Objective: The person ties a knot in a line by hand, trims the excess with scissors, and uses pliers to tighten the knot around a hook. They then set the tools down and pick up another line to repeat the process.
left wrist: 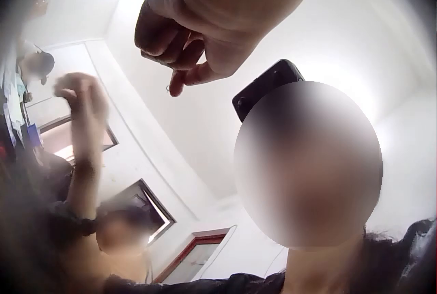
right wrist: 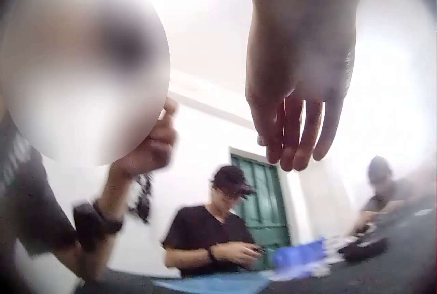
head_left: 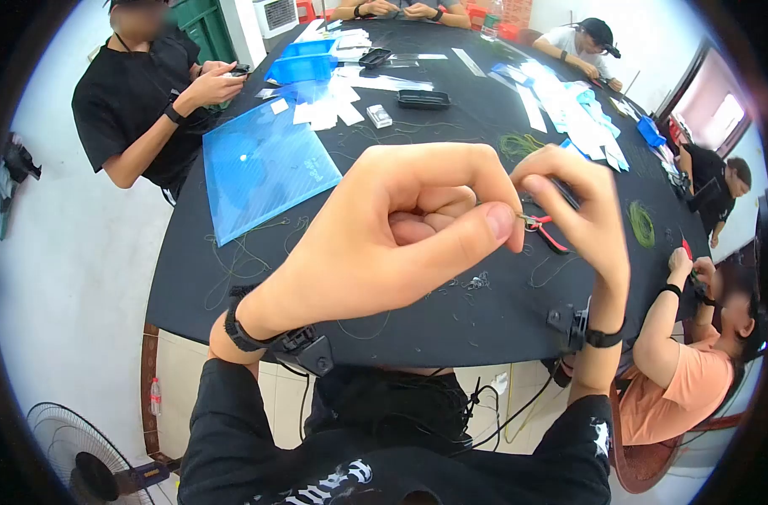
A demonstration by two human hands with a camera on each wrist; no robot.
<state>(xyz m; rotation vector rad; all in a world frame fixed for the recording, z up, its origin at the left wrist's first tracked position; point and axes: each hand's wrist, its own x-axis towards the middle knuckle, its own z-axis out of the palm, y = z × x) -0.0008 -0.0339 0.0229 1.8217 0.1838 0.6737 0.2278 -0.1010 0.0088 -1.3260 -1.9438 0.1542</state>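
My left hand (head_left: 363, 231) is held up over the table with fingers curled in and thumb meeting the index finger. At its fingertips a tiny curved piece of wire, hook-like (left wrist: 168, 89), sticks out in the left wrist view. Close beside it in the head view, my right hand (head_left: 587, 202) is raised with fingers loosely bent; in the right wrist view its fingers (right wrist: 293, 133) hang down and hold nothing. Behind the hands, red-handled pliers (head_left: 554, 238) lie on the black table (head_left: 384, 316), partly hidden. A small pile of metal bits (head_left: 478, 281) lies nearer me.
A blue plastic folder (head_left: 266, 168) lies at the left. Farther back are blue bins (head_left: 304, 63), a black tray (head_left: 423, 99) and papers (head_left: 582, 118). Coils of green line (head_left: 641, 224) lie at the right. Several people sit or stand around the table.
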